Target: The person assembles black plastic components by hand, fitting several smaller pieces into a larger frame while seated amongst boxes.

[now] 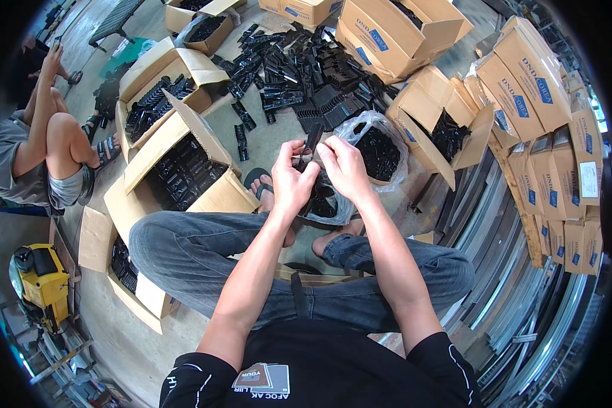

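Observation:
Above the gap between my knees, my left hand (pixel 295 178) is closed round a slim black plastic part (pixel 313 138), whose end sticks up past the fingers. My right hand (pixel 345 167) is beside it with thumb and fingers pinched together close to the part. Whatever lies in that pinch is too small to make out. Just below the hands sits a clear plastic bag (pixel 338 216) with dark pieces in it. Beyond my right hand stands another bag-lined container (pixel 381 151) of small black pieces. A large heap of black plastic parts (pixel 289 75) covers the floor ahead.
Open cardboard boxes of black parts stand on the left (pixel 211 194) and right (pixel 432 149). Closed cartons (pixel 523 88) are stacked at far right, above long metal profiles (pixel 503 299). Another person (pixel 41 149) sits at far left, near a yellow machine (pixel 44 282).

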### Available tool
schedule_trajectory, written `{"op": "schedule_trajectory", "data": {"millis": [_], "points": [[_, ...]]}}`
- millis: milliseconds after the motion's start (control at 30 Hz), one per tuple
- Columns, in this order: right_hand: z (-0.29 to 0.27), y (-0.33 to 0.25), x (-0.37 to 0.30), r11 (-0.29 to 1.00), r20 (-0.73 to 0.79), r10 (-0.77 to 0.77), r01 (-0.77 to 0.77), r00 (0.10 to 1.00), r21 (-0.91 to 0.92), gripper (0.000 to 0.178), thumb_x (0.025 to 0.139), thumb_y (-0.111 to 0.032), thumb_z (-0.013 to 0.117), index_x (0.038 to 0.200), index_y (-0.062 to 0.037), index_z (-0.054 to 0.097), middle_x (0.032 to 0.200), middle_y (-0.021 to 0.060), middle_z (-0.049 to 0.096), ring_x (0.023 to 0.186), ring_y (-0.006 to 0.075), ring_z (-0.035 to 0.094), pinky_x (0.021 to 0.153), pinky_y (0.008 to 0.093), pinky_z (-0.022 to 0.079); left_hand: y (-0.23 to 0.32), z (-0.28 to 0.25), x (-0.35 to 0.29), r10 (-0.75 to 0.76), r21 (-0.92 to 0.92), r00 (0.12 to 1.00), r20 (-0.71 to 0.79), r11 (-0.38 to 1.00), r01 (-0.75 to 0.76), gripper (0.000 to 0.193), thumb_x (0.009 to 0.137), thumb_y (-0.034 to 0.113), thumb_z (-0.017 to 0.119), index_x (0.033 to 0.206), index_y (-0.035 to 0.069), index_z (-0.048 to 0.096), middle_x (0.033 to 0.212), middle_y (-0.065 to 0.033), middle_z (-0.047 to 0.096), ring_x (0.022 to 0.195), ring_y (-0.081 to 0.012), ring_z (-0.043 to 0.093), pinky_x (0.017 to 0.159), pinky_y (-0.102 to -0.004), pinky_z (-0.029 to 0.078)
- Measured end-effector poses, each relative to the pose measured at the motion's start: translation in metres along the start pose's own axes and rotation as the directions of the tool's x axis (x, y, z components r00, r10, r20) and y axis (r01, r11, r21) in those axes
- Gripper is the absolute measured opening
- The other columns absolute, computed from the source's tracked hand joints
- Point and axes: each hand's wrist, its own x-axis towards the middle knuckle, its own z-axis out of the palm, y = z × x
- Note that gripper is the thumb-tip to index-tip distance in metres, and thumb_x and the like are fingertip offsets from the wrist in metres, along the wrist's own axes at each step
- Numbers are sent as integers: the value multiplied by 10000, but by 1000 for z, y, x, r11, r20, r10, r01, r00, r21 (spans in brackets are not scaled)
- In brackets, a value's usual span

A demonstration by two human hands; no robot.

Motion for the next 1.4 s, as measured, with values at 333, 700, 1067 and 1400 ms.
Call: {"op": "schedule_trajectory", "data": {"millis": [333,700,1067,1400], "points": [[1,1,0,998,-17,-54,54,998,19,164,955,-157,607,974,2,571,890,197,630,813,394,646,708,444,515,-2,2,0,-22,-33,1000,3,999,22,453,762,95,702,1181,-7,563,1033,-156,693,917,-212,664,853,-351,524],[2,6,-2,987,0,-31,30,1000,-157,177,982,-189,577,967,-13,558,847,185,631,766,410,646,668,470,514,-3,3,0,-37,-52,999,4,998,37,441,766,88,690,1179,-4,567,1028,-136,687,948,-204,650,865,-342,515],[2,3,-1,993,-55,-92,88,994,-80,183,967,-190,600,955,-14,553,865,187,631,781,391,653,675,459,518,-5,2,1,-115,-100,993,10,988,116,433,770,88,693,1174,-10,572,1029,-133,691,941,-190,649,857,-336,518],[0,-1,0,993,-32,-19,15,999,-121,174,936,-171,637,943,-11,567,839,189,629,764,401,648,663,464,512,-7,3,0,-90,-95,996,20,991,91,438,776,89,689,1184,-12,565,1027,-137,691,946,-192,649,850,-336,519]]}}
